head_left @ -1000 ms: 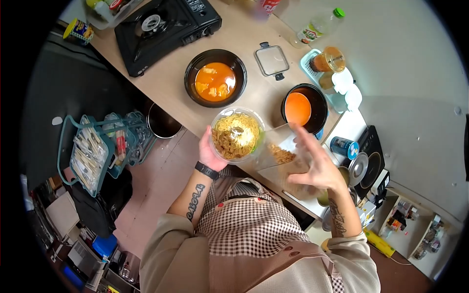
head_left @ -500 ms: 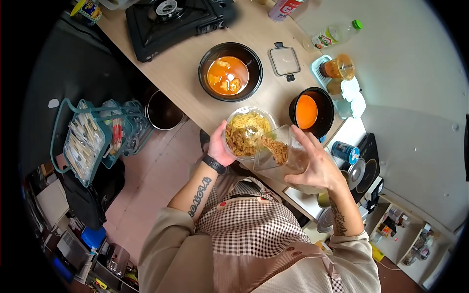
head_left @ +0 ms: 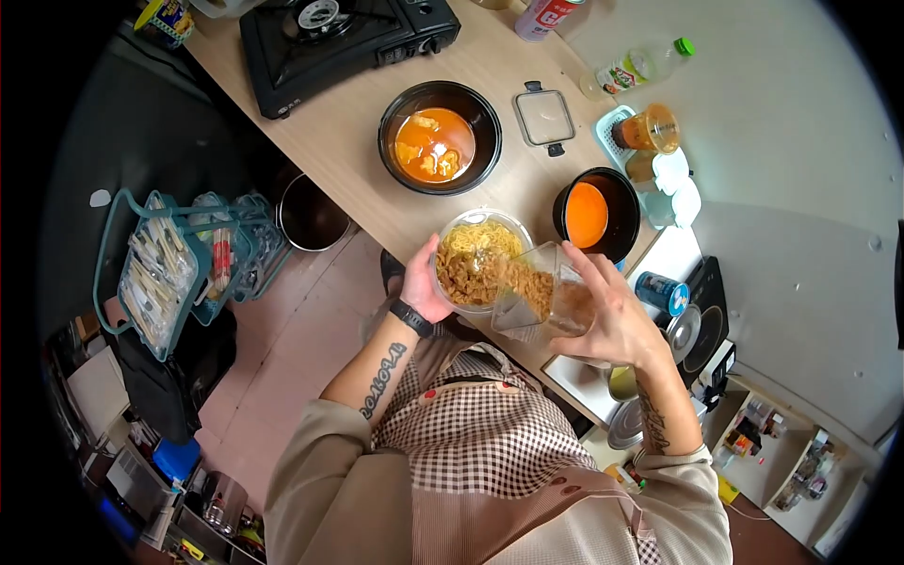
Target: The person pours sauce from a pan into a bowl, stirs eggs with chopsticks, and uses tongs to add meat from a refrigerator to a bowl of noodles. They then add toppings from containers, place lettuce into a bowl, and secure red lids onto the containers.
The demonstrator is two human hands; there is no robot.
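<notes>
My left hand [head_left: 427,284] is wrapped round the near left side of a clear round plastic bowl [head_left: 483,212]. Yellow noodles [head_left: 482,235] fill the bowl's far part, with brown crumbly pieces [head_left: 463,281] heaped over the near part. My right hand [head_left: 610,313] grips a clear squarish plastic container [head_left: 515,323], tipped leftward with its mouth over the bowl's right edge. More brown pieces [head_left: 535,289] slide inside this container towards the bowl, slightly blurred. The fingers of my left hand under the bowl are hidden.
Beyond the bowl are a large black bowl [head_left: 487,122] of orange soup and a smaller black bowl [head_left: 622,218] with orange liquid. A clip lid [head_left: 544,117], a portable gas stove [head_left: 339,56], a green-capped bottle [head_left: 650,66] and a blue can [head_left: 662,294] stand around the table.
The brown pieces in the tilted container have slid further towards its mouth, and more lie over the noodles. Both hands stay nearly in place.
</notes>
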